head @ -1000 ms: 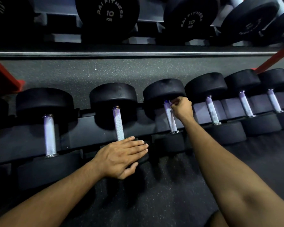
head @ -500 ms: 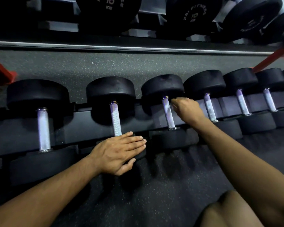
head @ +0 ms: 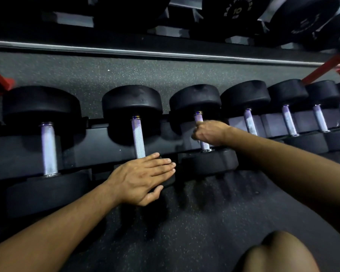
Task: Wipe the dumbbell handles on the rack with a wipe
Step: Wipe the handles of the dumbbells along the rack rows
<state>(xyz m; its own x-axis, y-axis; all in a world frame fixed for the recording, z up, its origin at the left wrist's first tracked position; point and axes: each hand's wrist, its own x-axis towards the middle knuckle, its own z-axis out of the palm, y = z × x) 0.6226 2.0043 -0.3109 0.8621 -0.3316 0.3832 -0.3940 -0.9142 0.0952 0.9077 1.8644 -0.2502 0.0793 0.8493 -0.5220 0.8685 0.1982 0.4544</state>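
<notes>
A row of black dumbbells with knurled steel handles lies on the low rack (head: 18, 154). My right hand (head: 210, 134) is curled round the middle of the third dumbbell's handle (head: 198, 117). No wipe shows; whatever is in that hand is hidden by the fingers. My left hand (head: 141, 177) lies flat, fingers straight, on the near head of the second dumbbell, just below its handle (head: 138, 138). More handles stand bare at the left (head: 48, 148) and to the right (head: 250, 122), (head: 288, 120).
An upper tier holds larger dumbbells, one marked 10 kg (head: 236, 12). Red rack legs stand at the far right (head: 322, 69) and the left edge (head: 0, 81). Speckled rubber floor (head: 204, 222) lies before the rack. My knee (head: 279, 254) shows at bottom right.
My right hand slid from the top of the third handle, drifted to its right side, and now grips the handle's middle. The left hand stayed on the second dumbbell's head.
</notes>
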